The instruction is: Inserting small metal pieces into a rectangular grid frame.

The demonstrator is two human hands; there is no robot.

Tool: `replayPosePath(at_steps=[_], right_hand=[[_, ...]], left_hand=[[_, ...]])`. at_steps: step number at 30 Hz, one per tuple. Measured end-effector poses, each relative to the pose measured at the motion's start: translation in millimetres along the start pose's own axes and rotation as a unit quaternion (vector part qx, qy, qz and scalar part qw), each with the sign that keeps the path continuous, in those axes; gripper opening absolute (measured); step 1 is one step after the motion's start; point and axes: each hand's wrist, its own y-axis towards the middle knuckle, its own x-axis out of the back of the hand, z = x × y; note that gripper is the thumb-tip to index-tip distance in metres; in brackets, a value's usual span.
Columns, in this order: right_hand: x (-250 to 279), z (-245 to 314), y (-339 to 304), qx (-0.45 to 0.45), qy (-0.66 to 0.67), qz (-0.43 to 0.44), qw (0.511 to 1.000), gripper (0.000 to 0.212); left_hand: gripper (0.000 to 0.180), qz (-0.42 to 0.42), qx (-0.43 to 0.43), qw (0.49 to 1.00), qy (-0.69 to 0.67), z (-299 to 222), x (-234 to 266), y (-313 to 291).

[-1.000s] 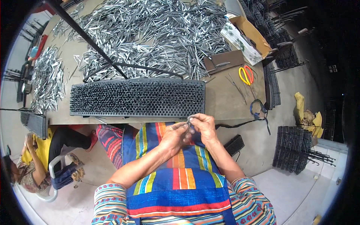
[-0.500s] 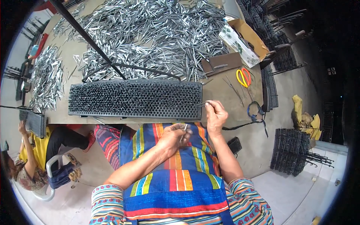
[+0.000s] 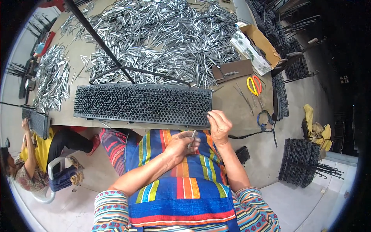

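Note:
A long black rack full of round holes lies along the table's near edge. Dark pieces stand in its holes over the left and back, while the holes at the front right show bare. My right hand is at the rack's right end, thumb and fingers pinched together; whatever is between the fingertips is too small to make out. In front of the rack, above my striped apron, my left hand is closed around small silvery metal pins, which poke out by the thumb.
Loose metal pins cover much of the table. A thin black frame rises behind the rack. At right lie a brown board, scissors and an open carton. A co-worker sits at left with another rack.
My right fingertips have moved slightly down, and the thin dark pieces that stuck out from them over the rack no longer show clearly. The whole view has shifted a little.

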Motion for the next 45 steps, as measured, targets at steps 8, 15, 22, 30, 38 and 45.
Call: replayPosePath(at_steps=[8,15,22,30,38,45], right_hand=[[-7.5,-0.7,-2.3,0.022,-0.036,0.016,0.999,0.013],[-12.1,-1.5,5.9,-0.079,-0.011,0.061,0.995,0.008],[-16.2,-9.6,-3.6,-0.116,0.021,0.028,0.993,0.007],[-11.8,-7.7,7.4,-0.074,0.042,0.009,0.996,0.009],[-11.4,-5.2,3.8,-0.069,-0.033,0.063,0.995,0.013],[-11.0,-2.9,10.4,-0.069,-0.060,0.102,0.991,0.014]], left_hand=[[0.021,-0.034,0.001,0.999,0.010,1.7,6.4,2.6],[0.013,-0.048,-0.005,0.999,-0.003,-2.4,6.5,1.8],[0.010,-0.040,-0.024,0.999,0.004,-0.9,8.7,4.4],[0.010,-0.041,-0.011,0.999,0.000,-1.2,6.8,4.4],[0.008,-0.043,-0.025,0.999,0.002,-8.5,-2.5,7.1],[0.008,-0.025,-0.039,0.999,-0.012,-5.1,-4.2,11.5]])
